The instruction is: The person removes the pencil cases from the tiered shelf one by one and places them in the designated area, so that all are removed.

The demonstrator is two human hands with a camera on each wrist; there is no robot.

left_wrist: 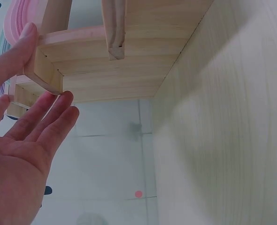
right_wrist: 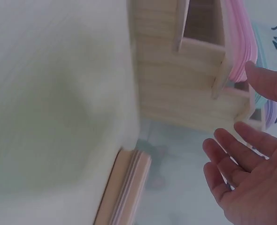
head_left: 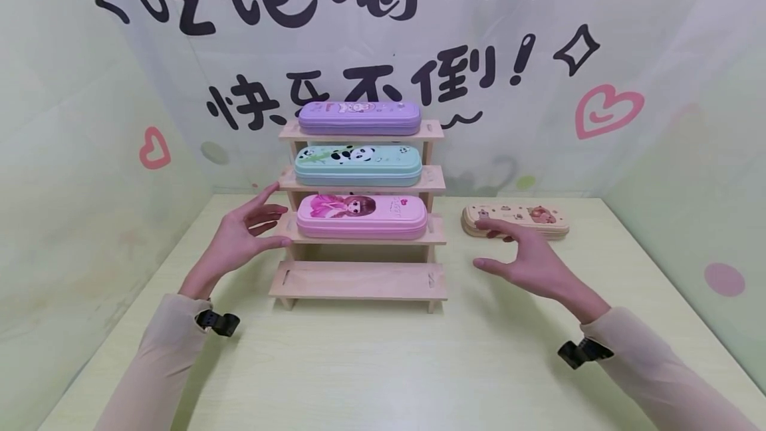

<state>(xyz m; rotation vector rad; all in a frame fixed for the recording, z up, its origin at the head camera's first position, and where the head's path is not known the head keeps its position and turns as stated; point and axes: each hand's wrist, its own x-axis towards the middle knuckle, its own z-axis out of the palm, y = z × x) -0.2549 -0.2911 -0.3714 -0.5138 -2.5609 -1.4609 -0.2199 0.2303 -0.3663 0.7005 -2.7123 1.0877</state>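
A four-tier wooden stand (head_left: 359, 281) carries a purple pencil case (head_left: 359, 122) on its top tier, a mint panda pencil case (head_left: 359, 168) below, and a pink pencil case (head_left: 365, 221) on the third. The lowest tier is bare. My left hand (head_left: 239, 238) touches the stand's left end, its index finger at the second tier and its thumb at the third; the fingers are fairly straight. My right hand (head_left: 532, 258), fingers spread apart from the thumb, hovers in front of a beige pencil case (head_left: 553, 221) lying right of the stand. It holds nothing.
The stand is on a pale wood-look table (head_left: 359, 364). Behind it hangs a white printed backdrop (head_left: 509, 151) with large black characters, and similar sheets enclose both sides. Each wrist wears a black camera, such as the left camera (head_left: 218, 322).
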